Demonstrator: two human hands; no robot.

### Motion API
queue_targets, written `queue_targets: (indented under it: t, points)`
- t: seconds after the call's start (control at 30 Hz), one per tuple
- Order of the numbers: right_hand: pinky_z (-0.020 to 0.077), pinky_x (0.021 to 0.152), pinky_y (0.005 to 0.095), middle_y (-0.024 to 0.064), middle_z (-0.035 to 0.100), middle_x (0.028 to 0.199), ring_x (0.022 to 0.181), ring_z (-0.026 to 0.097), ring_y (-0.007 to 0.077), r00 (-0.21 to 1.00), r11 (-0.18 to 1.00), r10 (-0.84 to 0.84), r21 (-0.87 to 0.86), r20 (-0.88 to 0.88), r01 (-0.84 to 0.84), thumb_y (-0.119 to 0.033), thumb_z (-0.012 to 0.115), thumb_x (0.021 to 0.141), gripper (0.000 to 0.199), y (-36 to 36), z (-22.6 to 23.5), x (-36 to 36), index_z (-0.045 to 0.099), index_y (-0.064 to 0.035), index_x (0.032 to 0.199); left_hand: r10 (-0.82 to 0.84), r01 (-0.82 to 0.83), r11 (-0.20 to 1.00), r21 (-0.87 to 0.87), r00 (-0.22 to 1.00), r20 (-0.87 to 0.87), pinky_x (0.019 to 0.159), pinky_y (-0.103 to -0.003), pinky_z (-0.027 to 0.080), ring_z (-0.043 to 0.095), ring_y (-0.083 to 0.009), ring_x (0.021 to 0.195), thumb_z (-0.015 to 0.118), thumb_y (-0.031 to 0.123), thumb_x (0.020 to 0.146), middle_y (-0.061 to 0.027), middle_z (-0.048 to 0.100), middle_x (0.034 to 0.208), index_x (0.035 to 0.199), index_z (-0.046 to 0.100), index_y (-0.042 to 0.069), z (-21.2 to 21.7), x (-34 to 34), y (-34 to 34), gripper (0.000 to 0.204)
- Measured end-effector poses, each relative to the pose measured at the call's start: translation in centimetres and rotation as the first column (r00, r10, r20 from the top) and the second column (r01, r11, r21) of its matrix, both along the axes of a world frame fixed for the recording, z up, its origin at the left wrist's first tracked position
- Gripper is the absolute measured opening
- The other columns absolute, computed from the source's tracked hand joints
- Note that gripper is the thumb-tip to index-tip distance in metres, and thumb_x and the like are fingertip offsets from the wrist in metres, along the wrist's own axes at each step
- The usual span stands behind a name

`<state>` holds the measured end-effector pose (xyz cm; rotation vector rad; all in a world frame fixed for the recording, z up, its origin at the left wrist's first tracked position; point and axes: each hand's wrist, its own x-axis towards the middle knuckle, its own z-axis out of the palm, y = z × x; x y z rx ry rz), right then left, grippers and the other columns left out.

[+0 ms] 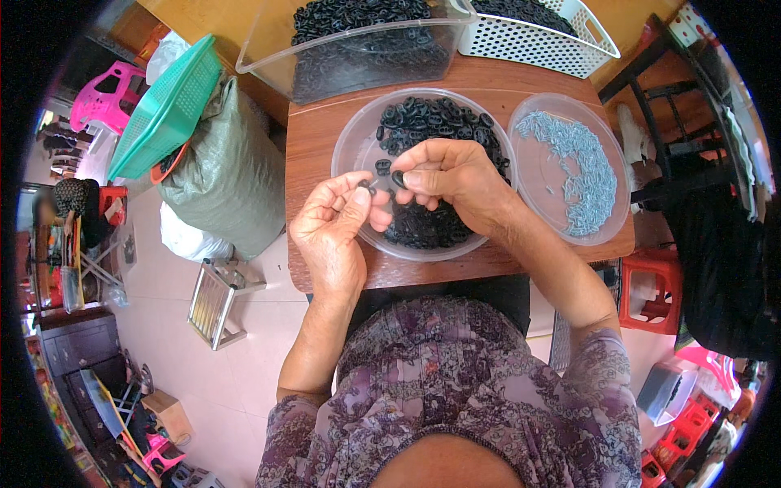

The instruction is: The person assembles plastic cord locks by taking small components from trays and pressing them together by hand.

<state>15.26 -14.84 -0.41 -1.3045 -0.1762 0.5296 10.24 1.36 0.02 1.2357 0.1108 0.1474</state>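
Observation:
My left hand (333,236) pinches a small dark ring-like piece (366,187) between thumb and fingertips. Close beside it, my right hand (460,179) grips another small black oval piece (398,178) between thumb and forefinger. Both hands hover over a round clear plastic tub (356,146) holding many small black plastic pieces (439,119). One loose black piece (383,166) with openings in it shows just above the fingertips. To the right lies a shallow round tray (533,183) of thin light-blue slivers (590,187), which neither hand touches.
A clear bin (370,81) and a white perforated basket (537,55), both full of black pieces, stand along the far side of the wooden table (313,138). A bulging sack (232,175) with green baskets (167,114) is at left. Red stools (651,289) stand at right.

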Motion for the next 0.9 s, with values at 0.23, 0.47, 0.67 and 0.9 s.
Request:
queue_targets:
  t: [0.23,0.47,0.67,0.9]
  points:
    - [0.0402,0.055,0.0190,0.0046,0.060,0.074,0.064,0.053,0.0077,1.000,0.994,-0.019,0.103,-0.020,0.021,-0.008,0.060,0.078,0.021,0.5,0.0,-1.0,0.060,0.0006,0.098,-0.015,0.014,1.000,0.019,0.999,0.033,0.054,-0.021,0.046,0.056,-0.0132,0.059,0.053,-0.001,0.082,-0.0122,0.061,0.075,0.098,0.055,-0.007,0.4,-0.5,-0.5,0.017]
    - [0.0431,0.058,0.0195,0.0031,0.060,0.075,0.066,0.054,0.0064,0.974,0.989,-0.146,0.044,0.171,0.140,-0.006,0.060,0.078,0.019,1.5,-0.6,-2.4,0.060,0.0012,0.096,-0.004,0.003,1.000,0.008,0.999,0.038,0.054,-0.021,0.046,0.056,-0.0130,0.058,0.053,0.000,0.083,-0.0122,0.061,0.075,0.097,0.055,-0.007,-0.2,-0.7,-0.8,0.016]
    - [0.0450,0.065,0.0207,0.0055,0.060,0.080,0.070,0.055,0.0084,0.944,0.952,-0.299,0.111,0.137,0.285,-0.005,0.058,0.080,0.017,2.5,-0.5,-2.8,0.056,0.0025,0.095,-0.045,0.042,0.996,-0.074,0.998,-0.042,0.052,-0.022,0.046,0.058,-0.0142,0.058,0.053,0.001,0.084,-0.0127,0.061,0.077,0.094,0.055,-0.006,-0.2,-1.1,-1.0,0.013]
    - [0.0424,0.042,0.0198,0.0056,0.057,0.071,0.056,0.051,0.0071,0.875,0.861,-0.473,0.266,0.107,0.433,0.000,0.052,0.081,0.014,4.1,-0.5,-3.7,0.054,0.0044,0.094,-0.052,0.044,0.989,-0.143,0.998,-0.048,0.053,-0.024,0.046,0.060,-0.0165,0.061,0.051,0.003,0.085,-0.0119,0.061,0.077,0.092,0.051,-0.004,-0.5,-1.2,-1.5,0.010]
